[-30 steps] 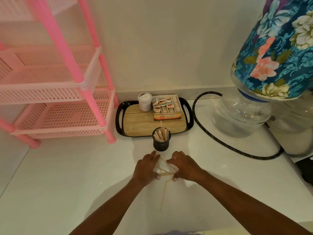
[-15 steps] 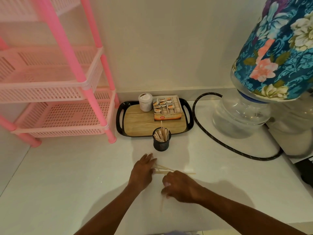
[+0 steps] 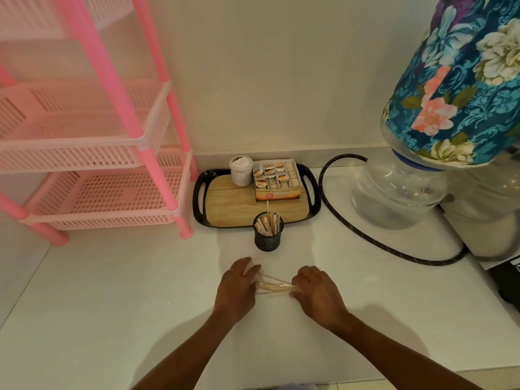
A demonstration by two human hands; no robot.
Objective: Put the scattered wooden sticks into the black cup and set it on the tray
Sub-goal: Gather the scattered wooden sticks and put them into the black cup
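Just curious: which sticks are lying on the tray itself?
The two loose sticks on the tray beside the box; others stand in the black cup or lie between the hands.

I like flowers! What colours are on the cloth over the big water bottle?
Blue cloth with white, pink and teal flowers, seen in the head view.

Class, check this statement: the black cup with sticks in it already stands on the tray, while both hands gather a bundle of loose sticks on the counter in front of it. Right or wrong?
Wrong in one respect. The head view shows the black cup standing on the white counter, just in front of the tray, not on it. The rest holds: the left hand and right hand gather the loose sticks.
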